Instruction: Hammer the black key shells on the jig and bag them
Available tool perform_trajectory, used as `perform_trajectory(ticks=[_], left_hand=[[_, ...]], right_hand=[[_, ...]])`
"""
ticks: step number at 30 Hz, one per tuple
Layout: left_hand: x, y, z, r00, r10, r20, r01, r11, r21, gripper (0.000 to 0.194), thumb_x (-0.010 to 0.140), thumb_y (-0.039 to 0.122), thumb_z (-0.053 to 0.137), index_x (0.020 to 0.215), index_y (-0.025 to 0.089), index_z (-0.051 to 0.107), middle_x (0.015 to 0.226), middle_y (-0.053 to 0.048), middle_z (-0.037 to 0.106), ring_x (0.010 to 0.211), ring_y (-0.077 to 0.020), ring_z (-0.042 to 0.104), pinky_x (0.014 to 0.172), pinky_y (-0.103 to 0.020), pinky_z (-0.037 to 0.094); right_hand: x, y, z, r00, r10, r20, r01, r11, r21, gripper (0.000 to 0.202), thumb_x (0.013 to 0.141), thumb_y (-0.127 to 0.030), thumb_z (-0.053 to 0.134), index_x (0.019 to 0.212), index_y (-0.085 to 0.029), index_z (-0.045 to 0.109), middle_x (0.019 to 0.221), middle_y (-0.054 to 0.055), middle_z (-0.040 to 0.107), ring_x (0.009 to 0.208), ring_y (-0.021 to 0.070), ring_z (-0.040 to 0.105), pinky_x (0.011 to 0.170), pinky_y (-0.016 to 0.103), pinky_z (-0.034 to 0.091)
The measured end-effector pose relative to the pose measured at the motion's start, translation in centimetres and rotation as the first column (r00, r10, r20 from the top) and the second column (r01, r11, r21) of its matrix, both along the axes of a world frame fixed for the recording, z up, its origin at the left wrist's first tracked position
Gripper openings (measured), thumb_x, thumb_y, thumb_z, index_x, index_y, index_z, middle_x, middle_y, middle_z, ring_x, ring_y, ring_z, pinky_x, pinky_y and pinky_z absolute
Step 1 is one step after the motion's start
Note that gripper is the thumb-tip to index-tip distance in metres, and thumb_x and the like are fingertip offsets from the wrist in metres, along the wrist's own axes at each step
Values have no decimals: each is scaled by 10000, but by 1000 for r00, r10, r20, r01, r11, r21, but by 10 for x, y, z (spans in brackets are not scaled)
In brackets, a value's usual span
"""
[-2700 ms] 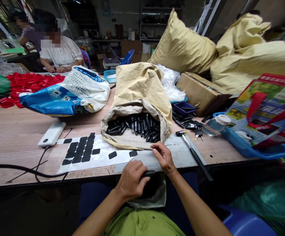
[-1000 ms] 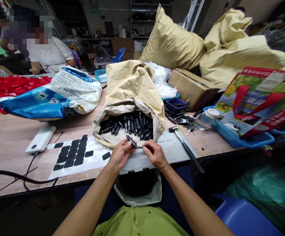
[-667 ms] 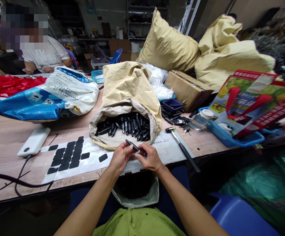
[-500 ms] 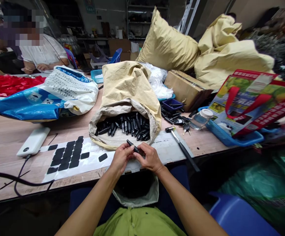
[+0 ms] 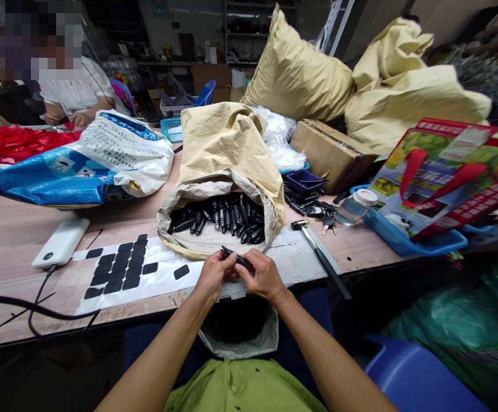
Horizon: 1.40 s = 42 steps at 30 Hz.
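Note:
A small black part is pinched between both hands at the table's front edge. My left hand grips its left end with thumb and fingers. Closed on its right end is my right hand. Just beyond the hands lies an open beige sack, its rolled mouth facing me, with several black parts inside. Under the hands is a grey-white sheet. Below the table edge, an open bag hangs above my lap.
Left are black stickers on a white sheet, a white power bank with a cable, and a blue-white bag. Right are a hammer, keys, a jar and a blue basket. Across the table sits a person.
The view has shifted slightly. The black part shows more length between my hands, and my right fingers have shifted a little around it.

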<state>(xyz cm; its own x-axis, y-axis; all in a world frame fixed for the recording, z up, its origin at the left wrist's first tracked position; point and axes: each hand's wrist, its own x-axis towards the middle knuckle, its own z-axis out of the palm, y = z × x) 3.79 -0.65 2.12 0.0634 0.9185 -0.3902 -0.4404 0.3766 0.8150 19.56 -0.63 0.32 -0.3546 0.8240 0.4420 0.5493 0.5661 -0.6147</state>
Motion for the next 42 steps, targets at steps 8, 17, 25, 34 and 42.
perform_trajectory(ticks=[8,17,25,34,42], left_hand=[[6,-2,-6,991,22,-129,-18,999,35,514,534,483,939,770,141,637,630,30,620,528,-83,529,501,-197,418],[-1,-2,7,961,20,-275,5,996,88,422,672,476,860,836,147,652,730,-8,654,608,-122,583,571,-236,460],[-14,2,5,254,262,-931,464,812,355,150,786,213,736,937,220,743,824,-34,625,847,-225,554,779,-338,417],[-15,-1,-21,304,253,-918,544,745,386,232,826,317,766,1033,224,717,956,-60,658,954,-258,556,865,-373,401],[-20,0,-20,353,216,-910,538,750,386,190,815,262,756,996,213,731,924,-56,665,939,-248,563,857,-363,397]], right_hand=[[6,8,-7,1000,24,7,-24,999,29,139,974,-255,510,867,-220,593,816,51,599,792,210,548,735,329,422],[9,-1,14,999,12,-38,-12,1000,-11,90,949,-304,593,954,-217,619,879,54,629,832,209,577,781,330,469],[126,18,27,558,-754,348,792,608,47,363,860,-376,640,1162,-178,675,1086,161,620,1025,341,568,864,464,465],[149,12,15,591,-769,245,799,599,-47,156,871,-296,528,929,-176,608,964,136,630,924,276,596,829,397,476],[72,-50,39,894,-424,-146,359,871,-334,364,949,-355,564,1287,-226,527,810,14,695,697,186,638,693,294,511]])
